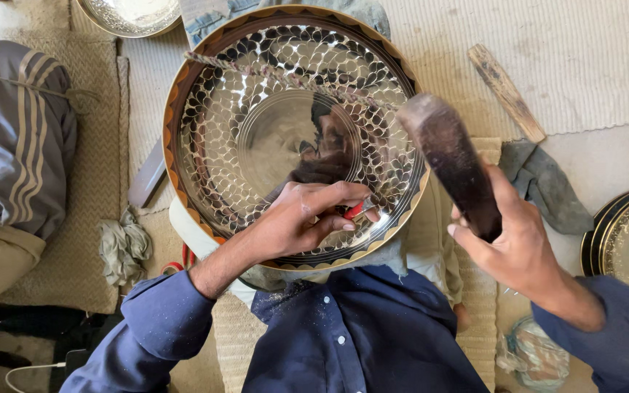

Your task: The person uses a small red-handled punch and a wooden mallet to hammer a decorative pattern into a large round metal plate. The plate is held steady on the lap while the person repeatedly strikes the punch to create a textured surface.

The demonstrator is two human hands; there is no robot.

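Propped in the lap: large round shiny metal tray with scale-pattern engraving and orange-and-black rim (256, 124), braided rope (285, 76) across its face. Left hand (296, 218), grip pinched tight around a small red-handled chisel (359, 209), tip against the tray's lower right inner edge. Right hand (507, 233), grip wrapped around a dark wooden mallet (449, 160), raised just right of the tray, apart from the chisel.
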